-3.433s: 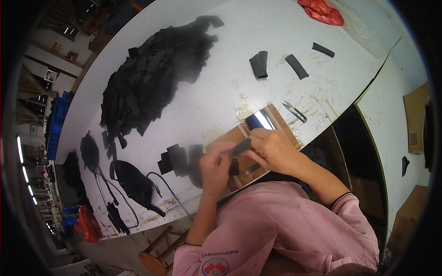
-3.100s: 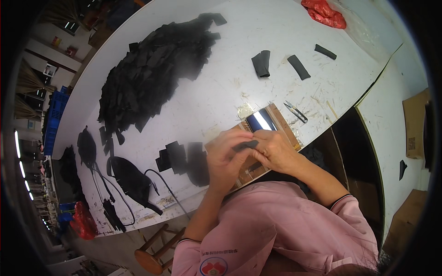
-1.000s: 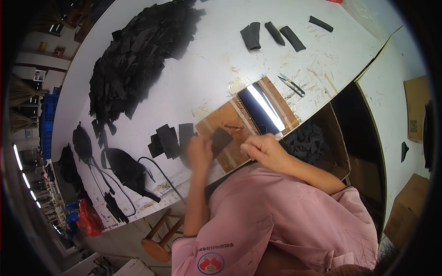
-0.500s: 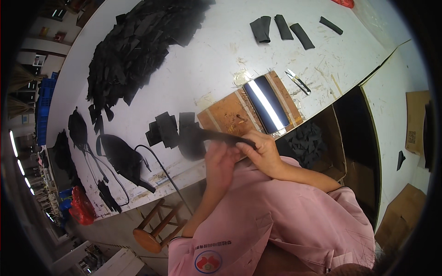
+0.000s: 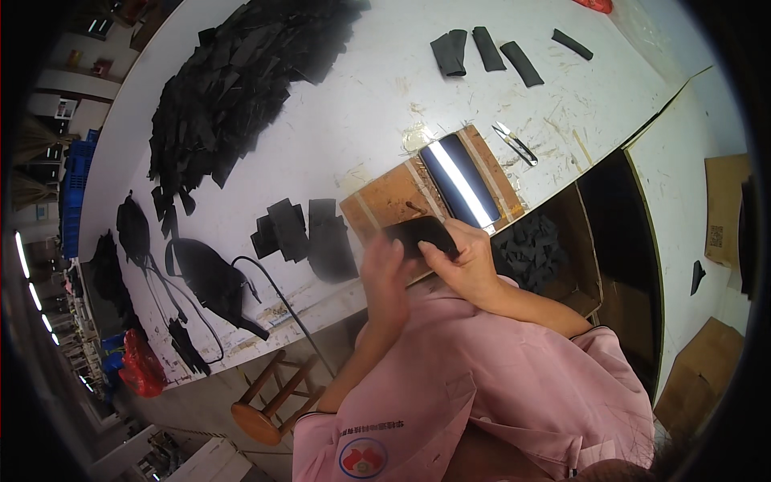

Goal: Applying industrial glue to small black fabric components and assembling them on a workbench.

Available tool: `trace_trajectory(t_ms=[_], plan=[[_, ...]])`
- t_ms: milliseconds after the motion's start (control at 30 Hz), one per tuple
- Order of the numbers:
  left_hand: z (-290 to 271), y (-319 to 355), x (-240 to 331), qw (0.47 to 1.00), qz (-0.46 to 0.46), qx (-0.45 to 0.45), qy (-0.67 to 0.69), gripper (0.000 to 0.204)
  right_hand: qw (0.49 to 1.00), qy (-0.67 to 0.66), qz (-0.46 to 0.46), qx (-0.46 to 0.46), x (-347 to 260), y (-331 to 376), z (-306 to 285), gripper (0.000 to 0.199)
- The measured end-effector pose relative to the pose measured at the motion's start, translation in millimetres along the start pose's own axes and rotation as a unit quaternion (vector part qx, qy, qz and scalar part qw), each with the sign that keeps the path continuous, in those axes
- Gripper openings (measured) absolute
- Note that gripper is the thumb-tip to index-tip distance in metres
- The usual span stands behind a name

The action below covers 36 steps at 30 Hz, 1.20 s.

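A flat black fabric piece [image 5: 422, 234] is held in front of me, over the table's near edge. My right hand [image 5: 472, 263] grips its right end, thumb on top and fingers beneath. My left hand [image 5: 384, 277] is at the piece's left end, its fingers smeared by motion, so its hold cannot be made out. Just beyond my hands lies a brown wooden board [image 5: 391, 195] with a glossy dark slab [image 5: 459, 178], bearing a bright reflection, on it. To the left are a larger black piece with a rounded end [image 5: 331, 241] and several overlapping black pieces [image 5: 283, 230].
Thread snips [image 5: 516, 145] lie right of the board. A big heap of black pieces [image 5: 233, 88] covers the far left; a few rolled ones [image 5: 522, 64] lie at the far right. Black corded items [image 5: 213, 277] are at left. Below the edge stand a scrap box [image 5: 590, 249] and a wooden stool [image 5: 261, 418].
The black piece has shortened in view and turned its flat face up between my hands. My left hand has shifted slightly and is blurred; the right stays on the right end.
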<state>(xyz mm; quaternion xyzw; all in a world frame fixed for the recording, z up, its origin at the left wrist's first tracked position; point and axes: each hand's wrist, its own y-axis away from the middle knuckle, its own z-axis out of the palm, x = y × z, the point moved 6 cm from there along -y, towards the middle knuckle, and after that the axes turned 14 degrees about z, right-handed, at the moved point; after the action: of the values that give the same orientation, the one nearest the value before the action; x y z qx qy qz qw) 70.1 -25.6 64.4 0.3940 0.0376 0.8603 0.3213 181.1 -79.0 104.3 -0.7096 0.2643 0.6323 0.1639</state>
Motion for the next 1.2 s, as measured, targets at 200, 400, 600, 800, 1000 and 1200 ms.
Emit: trace_trajectory(t_ms=[200,400,600,800,1000,1200], plan=[[24,9,39,0.925,0.181,-0.047,-0.329,0.019,0.970,0.194,-0.132,0.062,-18,7,-1,0.015],[33,9,40,0.941,0.121,-0.056,-0.310,0.008,0.946,0.292,-0.139,0.034,-18,9,5,0.023],[19,7,34,0.939,0.106,-0.029,-0.325,0.008,0.930,0.327,-0.164,0.027,-19,11,8,0.025],[17,7,34,0.947,0.093,-0.018,-0.306,0.004,0.917,0.345,-0.197,0.032,-19,12,11,0.028],[14,6,36,0.943,0.083,-0.002,-0.322,0.005,0.887,0.399,-0.232,0.036,-14,15,16,0.025],[2,4,39,0.922,0.105,0.009,-0.372,0.006,0.917,0.364,-0.152,-0.061,-18,11,13,0.028]])
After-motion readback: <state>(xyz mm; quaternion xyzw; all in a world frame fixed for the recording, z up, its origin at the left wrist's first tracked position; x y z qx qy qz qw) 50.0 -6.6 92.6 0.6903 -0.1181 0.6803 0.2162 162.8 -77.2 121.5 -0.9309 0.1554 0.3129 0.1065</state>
